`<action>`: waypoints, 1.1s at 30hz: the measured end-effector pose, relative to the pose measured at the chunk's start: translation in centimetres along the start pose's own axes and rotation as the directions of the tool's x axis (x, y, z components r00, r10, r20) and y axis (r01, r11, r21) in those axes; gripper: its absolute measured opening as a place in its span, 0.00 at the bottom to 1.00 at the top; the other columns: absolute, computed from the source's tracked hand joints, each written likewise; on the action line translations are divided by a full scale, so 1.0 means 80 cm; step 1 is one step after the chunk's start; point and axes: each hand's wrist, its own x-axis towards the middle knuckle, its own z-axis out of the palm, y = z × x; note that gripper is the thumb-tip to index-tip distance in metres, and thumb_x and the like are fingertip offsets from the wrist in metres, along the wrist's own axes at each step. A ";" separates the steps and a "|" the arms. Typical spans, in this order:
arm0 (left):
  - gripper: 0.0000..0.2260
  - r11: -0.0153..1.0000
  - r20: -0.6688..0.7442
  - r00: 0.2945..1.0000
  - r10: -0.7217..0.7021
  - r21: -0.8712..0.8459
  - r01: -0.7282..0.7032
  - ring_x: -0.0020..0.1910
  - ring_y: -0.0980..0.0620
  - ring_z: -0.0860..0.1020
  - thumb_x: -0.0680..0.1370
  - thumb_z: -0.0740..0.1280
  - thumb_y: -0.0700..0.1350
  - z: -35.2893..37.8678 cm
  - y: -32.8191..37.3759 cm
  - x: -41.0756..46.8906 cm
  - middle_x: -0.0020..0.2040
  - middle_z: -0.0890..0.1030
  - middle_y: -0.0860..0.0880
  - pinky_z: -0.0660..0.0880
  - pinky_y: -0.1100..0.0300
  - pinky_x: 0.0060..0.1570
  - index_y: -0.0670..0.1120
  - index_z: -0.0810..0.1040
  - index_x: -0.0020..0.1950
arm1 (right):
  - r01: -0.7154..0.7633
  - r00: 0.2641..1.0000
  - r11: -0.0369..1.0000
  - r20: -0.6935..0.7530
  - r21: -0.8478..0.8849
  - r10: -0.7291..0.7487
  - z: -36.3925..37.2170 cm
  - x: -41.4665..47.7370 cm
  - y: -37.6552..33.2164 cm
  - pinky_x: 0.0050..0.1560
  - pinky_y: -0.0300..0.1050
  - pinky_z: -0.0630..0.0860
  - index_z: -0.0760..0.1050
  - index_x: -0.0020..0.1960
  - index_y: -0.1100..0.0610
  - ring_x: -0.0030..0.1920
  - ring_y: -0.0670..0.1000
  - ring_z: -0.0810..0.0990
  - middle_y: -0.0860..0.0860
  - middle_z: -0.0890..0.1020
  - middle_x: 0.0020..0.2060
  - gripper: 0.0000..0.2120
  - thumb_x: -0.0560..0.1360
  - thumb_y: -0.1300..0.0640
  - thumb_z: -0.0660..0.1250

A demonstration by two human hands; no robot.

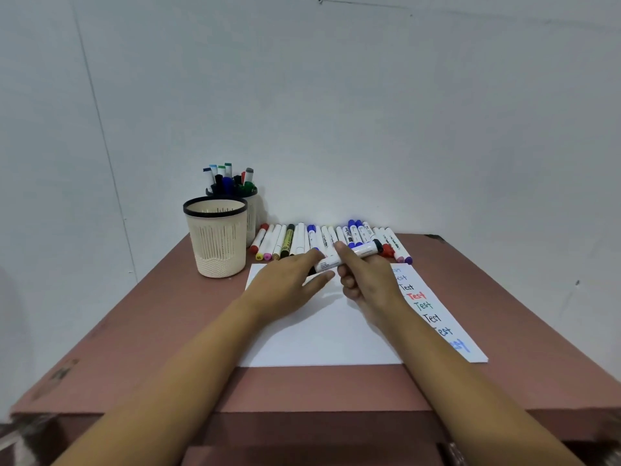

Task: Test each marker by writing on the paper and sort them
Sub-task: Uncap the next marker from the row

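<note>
Our right hand (366, 280) curls round a white marker (363, 252), held just above the far edge of the paper (319, 338) and in front of the row of markers (331, 237) — our left hand (285, 287) pinches its left end between thumb and nearly straight forefinger.

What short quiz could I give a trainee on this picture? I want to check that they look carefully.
1. True or false: the right hand holds a marker.
2. Which cup has markers sticking out of its top? A: the front cup. B: the back cup.
3. Fill in: the word written again and again on the paper is ___.
Key: 1 true; 2 B; 3 Test.
</note>
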 end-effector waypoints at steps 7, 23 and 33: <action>0.06 0.939 0.178 0.981 -0.075 -0.317 0.130 0.32 0.56 0.71 0.80 0.61 0.47 0.003 0.002 0.008 0.35 0.76 0.50 0.66 0.64 0.33 0.47 0.71 0.45 | 0.083 0.996 0.996 -0.008 -0.042 -0.083 0.001 0.005 0.005 0.24 0.34 0.64 0.75 0.38 0.58 0.26 0.44 0.66 0.50 0.72 0.27 0.12 0.78 0.54 0.67; 0.11 0.711 0.201 0.972 -0.121 -0.665 0.226 0.27 0.55 0.63 0.79 0.63 0.45 -0.010 0.009 0.002 0.26 0.65 0.55 0.61 0.65 0.28 0.39 0.76 0.42 | 0.255 0.935 0.965 0.273 -0.066 -0.229 -0.010 0.009 0.004 0.30 0.34 0.63 0.75 0.41 0.59 0.28 0.43 0.64 0.46 0.71 0.27 0.12 0.81 0.56 0.60; 0.07 0.647 0.242 0.953 -0.181 -0.701 0.301 0.21 0.59 0.62 0.78 0.66 0.47 -0.014 0.003 0.005 0.23 0.64 0.58 0.60 0.68 0.23 0.44 0.78 0.48 | 0.265 0.941 0.961 0.238 -0.081 -0.240 -0.010 0.007 -0.002 0.33 0.38 0.65 0.77 0.44 0.58 0.29 0.44 0.68 0.45 0.73 0.27 0.09 0.80 0.55 0.62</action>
